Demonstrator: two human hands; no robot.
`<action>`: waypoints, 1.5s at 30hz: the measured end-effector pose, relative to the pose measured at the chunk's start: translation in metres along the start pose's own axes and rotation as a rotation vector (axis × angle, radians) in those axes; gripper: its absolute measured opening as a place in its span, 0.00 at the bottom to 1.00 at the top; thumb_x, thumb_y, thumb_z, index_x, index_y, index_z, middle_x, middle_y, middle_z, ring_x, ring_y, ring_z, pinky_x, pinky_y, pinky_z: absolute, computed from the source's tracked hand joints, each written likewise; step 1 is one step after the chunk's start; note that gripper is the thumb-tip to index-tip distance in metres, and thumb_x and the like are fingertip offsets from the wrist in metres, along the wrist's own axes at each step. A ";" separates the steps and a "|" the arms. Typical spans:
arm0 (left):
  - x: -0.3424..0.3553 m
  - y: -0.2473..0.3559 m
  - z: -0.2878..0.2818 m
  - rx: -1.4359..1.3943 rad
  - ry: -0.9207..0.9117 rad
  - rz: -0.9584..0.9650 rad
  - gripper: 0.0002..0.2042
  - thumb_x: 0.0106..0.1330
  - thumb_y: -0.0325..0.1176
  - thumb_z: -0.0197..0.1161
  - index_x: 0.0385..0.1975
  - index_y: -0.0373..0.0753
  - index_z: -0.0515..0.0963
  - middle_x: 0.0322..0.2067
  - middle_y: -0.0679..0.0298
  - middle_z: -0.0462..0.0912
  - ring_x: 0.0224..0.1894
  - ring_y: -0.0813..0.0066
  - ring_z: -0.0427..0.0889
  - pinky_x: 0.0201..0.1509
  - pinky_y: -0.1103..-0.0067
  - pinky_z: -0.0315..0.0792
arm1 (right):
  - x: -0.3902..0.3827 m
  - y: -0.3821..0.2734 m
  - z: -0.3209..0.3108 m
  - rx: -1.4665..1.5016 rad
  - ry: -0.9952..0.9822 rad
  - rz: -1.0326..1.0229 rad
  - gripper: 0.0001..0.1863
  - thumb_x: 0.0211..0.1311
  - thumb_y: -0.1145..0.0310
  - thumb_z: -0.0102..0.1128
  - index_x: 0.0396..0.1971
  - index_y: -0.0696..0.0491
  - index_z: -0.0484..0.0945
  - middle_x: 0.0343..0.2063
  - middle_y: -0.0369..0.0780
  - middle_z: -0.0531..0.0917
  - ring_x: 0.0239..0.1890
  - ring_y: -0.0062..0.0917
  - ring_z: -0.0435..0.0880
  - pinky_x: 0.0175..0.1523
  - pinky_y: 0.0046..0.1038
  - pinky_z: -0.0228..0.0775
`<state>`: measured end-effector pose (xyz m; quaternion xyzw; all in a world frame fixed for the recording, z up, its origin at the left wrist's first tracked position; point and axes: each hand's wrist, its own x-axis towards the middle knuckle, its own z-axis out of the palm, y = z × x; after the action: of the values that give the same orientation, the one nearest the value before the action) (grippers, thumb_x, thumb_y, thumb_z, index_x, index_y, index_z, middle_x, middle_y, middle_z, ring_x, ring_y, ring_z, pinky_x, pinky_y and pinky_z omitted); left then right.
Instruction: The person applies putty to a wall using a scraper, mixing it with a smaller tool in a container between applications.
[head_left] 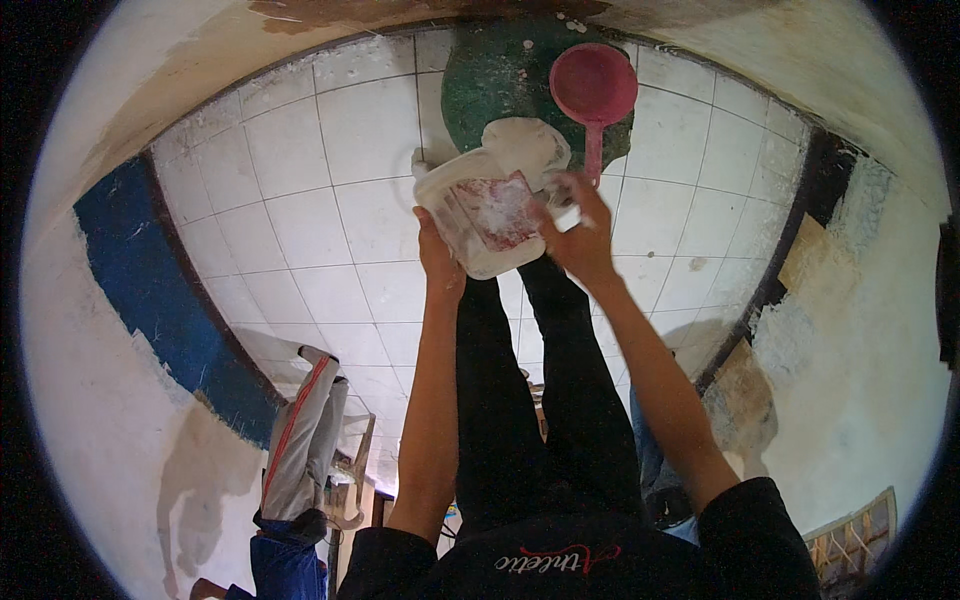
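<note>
My left hand grips the left side of an off-white, squarish plastic container, tilted, with white powder over a reddish-brown patch inside. My right hand is at the container's right side, its fingers blurred and partly bent; I cannot tell what, if anything, they hold. A pale, powdery, rounded item lies just beyond the container, partly hidden by it. Behind these are a dark green mottled surface and, on its right part, a pink dipper with its handle pointing toward me.
White floor tiles run between walls with blue paint left and patchy plaster right. A person in grey striped trousers and blue is at lower left. Blue fabric shows behind my right leg. A lattice object stands at lower right.
</note>
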<state>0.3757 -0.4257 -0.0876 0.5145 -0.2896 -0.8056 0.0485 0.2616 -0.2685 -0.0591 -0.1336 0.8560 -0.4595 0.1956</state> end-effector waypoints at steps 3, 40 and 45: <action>0.002 -0.012 0.016 0.025 -0.066 0.043 0.37 0.71 0.61 0.38 0.67 0.33 0.55 0.64 0.54 0.63 0.66 0.60 0.63 0.69 0.65 0.60 | -0.014 -0.010 0.014 -0.027 0.140 -0.028 0.16 0.54 0.70 0.66 0.40 0.59 0.75 0.33 0.49 0.78 0.36 0.45 0.80 0.39 0.38 0.72; 0.087 0.019 0.012 0.584 -0.315 -0.524 0.36 0.68 0.59 0.53 0.63 0.31 0.62 0.55 0.51 0.74 0.54 0.63 0.77 0.56 0.71 0.74 | -0.103 0.129 0.045 0.432 0.334 0.754 0.16 0.64 0.63 0.56 0.44 0.60 0.76 0.32 0.49 0.84 0.36 0.39 0.85 0.41 0.34 0.75; 0.086 0.010 0.008 0.624 -0.360 -0.399 0.39 0.66 0.61 0.54 0.64 0.31 0.61 0.56 0.51 0.73 0.55 0.62 0.76 0.58 0.71 0.74 | -0.121 0.134 0.050 0.346 0.253 0.708 0.16 0.65 0.65 0.55 0.46 0.60 0.76 0.37 0.50 0.84 0.41 0.40 0.85 0.46 0.34 0.74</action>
<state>0.3264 -0.4628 -0.1485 0.4016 -0.4183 -0.7499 -0.3184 0.3853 -0.1835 -0.1715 0.2615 0.7764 -0.5139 0.2545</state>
